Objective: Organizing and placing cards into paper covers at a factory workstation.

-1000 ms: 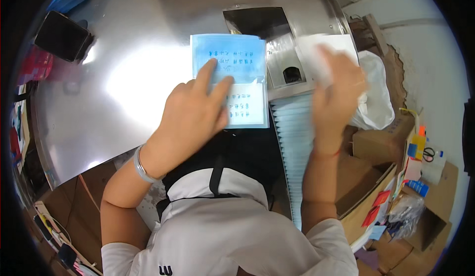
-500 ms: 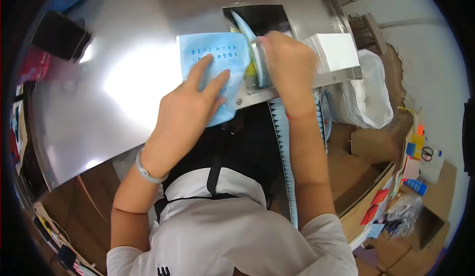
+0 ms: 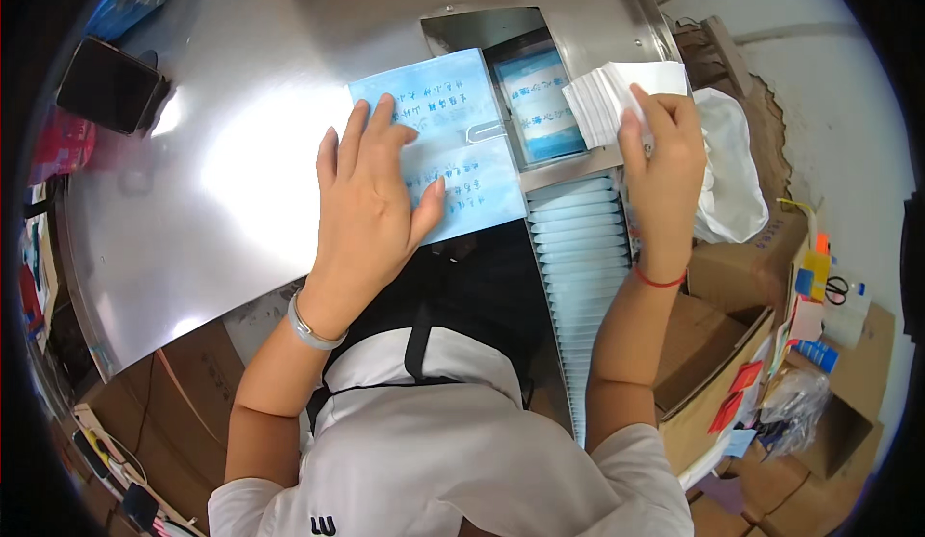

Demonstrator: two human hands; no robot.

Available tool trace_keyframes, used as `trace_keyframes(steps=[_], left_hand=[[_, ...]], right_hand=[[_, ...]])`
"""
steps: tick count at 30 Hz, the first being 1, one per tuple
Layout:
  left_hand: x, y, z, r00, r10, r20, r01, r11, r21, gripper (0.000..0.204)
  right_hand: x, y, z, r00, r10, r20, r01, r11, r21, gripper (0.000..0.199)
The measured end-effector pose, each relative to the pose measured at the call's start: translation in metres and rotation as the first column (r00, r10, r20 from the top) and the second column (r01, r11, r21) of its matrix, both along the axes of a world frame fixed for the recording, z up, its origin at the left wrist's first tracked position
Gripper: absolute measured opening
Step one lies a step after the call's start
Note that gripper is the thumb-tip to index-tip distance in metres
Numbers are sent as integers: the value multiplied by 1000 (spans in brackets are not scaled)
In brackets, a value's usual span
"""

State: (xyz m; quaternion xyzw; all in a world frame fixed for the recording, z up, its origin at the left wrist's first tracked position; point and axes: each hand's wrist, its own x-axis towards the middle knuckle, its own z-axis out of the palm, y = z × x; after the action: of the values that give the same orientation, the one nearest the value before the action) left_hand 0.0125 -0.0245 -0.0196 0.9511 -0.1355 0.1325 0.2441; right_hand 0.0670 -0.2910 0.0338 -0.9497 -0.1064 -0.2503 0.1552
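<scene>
- Left hand: open, on blue packet at table's front edge.
- Right hand: at white cards, grip unclear.
- Likely picking step; next needs one card separated.

A: Noted for left hand?
B: Palm down, fingers spread toward far side, thumb out right.
A: For right hand?
B: Partly curled, thumb near index; carried on forearm angled far and right.

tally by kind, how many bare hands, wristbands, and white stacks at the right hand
Hands: 2, left hand and right hand
Wristbands: 2, silver band and red band
White stack: 1
Total: 5
</scene>
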Motion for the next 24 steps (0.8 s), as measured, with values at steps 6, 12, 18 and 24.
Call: trace_keyframes(steps=[6,12,18,24], left_hand=[[-6,9,7,988,-150,18,147,980,134,43],[7,31,8,996,-84,-32,89,964,249,46],[-1,7,4,969,-239,68,232,968,92,38],[5,9,0,988,-153,29,145,970,193,55]], right_hand=[[-12,8,2,971,130,201,-99,983,-156,34],[-44,97,-38,789,599,-135,-607,795,-21,36],[-3,96,-44,775,630,-46,-618,771,155,27],[-7,31,-23,960,-113,256,113,993,15,23]])
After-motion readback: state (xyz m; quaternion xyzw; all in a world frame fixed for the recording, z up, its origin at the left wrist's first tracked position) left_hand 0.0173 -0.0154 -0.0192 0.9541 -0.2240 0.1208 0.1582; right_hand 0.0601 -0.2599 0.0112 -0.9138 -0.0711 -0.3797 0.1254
